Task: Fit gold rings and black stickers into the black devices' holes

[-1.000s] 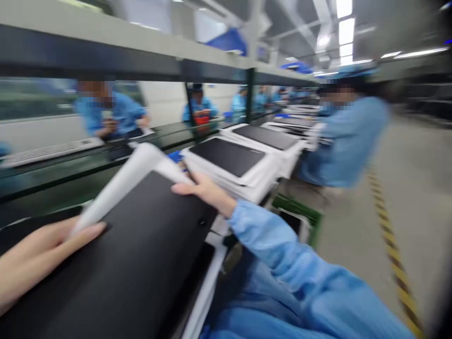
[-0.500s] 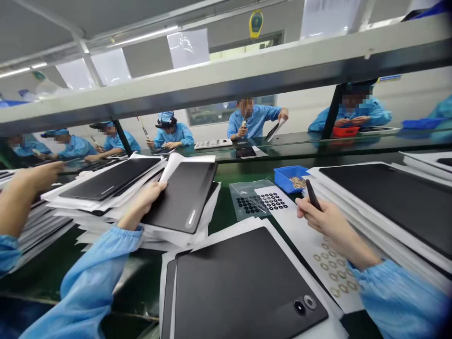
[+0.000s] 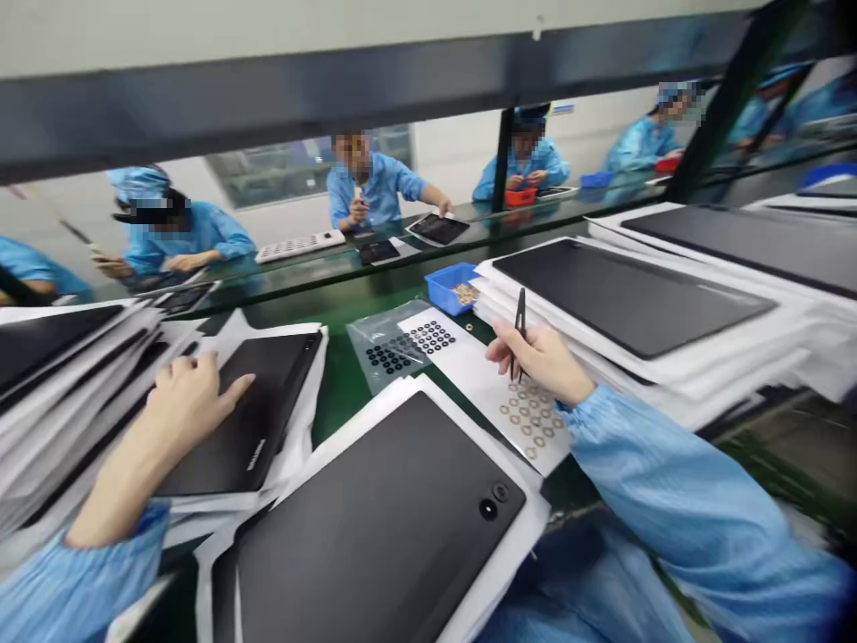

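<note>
Green surface below a long grey beam, with co-workers in blue on the far side. At the front, flat on white sheets, a black tablet, with two round parts near one corner. To the left, on another stack, a second dark tablet; over its left part the left hand, with grip apart and fingers spread, contact hard to tell. Right hand with grip clamped on dark tweezers, tips downward, close to pale gold rings on a white strip. Just beyond, black rings, partly in or under a clear bag, hard to tell which; near these, a blue tray with small pale pieces. At right, stacked tablets.
</note>
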Motion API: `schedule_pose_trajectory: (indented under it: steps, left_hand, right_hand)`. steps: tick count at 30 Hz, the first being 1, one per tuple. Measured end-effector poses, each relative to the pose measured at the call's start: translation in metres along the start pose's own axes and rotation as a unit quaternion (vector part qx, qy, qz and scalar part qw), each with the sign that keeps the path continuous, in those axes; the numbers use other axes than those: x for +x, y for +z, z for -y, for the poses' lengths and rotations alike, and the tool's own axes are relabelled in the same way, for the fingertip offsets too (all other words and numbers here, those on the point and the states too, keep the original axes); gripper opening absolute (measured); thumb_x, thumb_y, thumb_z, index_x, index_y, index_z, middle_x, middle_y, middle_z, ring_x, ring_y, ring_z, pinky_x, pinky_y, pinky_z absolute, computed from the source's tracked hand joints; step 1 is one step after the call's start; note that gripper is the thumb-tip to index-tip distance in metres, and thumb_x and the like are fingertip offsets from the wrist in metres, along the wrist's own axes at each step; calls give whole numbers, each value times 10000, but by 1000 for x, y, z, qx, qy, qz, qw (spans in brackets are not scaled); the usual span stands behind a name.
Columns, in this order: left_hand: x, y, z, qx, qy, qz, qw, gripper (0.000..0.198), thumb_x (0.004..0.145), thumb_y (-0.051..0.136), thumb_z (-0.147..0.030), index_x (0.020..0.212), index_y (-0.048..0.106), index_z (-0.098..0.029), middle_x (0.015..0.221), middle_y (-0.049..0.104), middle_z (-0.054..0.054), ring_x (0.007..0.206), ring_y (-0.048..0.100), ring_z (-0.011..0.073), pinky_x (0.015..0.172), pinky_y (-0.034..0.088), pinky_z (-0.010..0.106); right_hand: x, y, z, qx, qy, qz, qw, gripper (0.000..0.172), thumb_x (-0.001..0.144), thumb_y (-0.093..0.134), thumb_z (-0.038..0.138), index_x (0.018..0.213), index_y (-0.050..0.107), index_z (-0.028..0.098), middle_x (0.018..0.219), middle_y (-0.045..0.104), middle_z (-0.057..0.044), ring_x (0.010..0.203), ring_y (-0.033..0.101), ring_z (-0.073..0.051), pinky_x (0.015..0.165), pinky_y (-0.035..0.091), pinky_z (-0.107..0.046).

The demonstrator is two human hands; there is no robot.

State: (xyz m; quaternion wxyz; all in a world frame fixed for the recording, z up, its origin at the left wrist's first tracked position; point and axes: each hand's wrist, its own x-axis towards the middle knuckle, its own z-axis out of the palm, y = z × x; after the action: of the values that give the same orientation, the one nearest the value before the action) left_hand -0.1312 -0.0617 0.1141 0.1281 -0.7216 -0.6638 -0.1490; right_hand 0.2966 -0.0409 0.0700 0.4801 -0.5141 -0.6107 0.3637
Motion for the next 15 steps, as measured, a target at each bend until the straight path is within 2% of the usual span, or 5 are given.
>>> schedule_pose_trajectory:
  steps: [3,6,9,12,15]
  left_hand:
    - [10,-5,-74,24,170,17,985,529,893,374,-502,1167,535,-79,1147,559,198,1063,510,375,924,397,523]
    - [10,2,-162,-108,388,103,910,404,952,370,-430,1143,579,-142,1163,582,121,1116,492,259,979,406,389]
    - [6,26,-226,-165,486,151,845,318,965,416,-349,1109,601,-134,1144,611,108,1152,478,238,1019,376,369]
    - [3,55,-251,-182,497,181,829,292,964,431,-306,1135,591,-133,1172,613,103,1134,507,239,994,402,378]
    - [2,70,-252,-189,488,188,831,310,979,383,-295,1169,574,-140,1211,602,100,1129,528,236,965,423,384]
  right_hand:
    - [-25,-12,-9,-45,65,4,997,642,796,428,717,557,596,146,413,572,-40,332,539,-118,344,420,-209]
    - [-47,-15,-26,-39,67,1,997,524,787,527,659,664,594,154,555,664,-61,481,662,-175,451,526,-234]
    - [-56,-12,-41,-28,33,-32,999,452,782,577,617,803,579,166,709,703,-75,650,714,-220,592,589,-292]
    - [-56,-8,-45,-45,24,-66,996,434,785,575,611,839,557,181,726,696,-69,664,715,-236,630,593,-331]
    - [-57,-4,-42,-58,17,-85,995,405,777,599,591,816,560,190,720,689,-67,656,712,-246,618,584,-337]
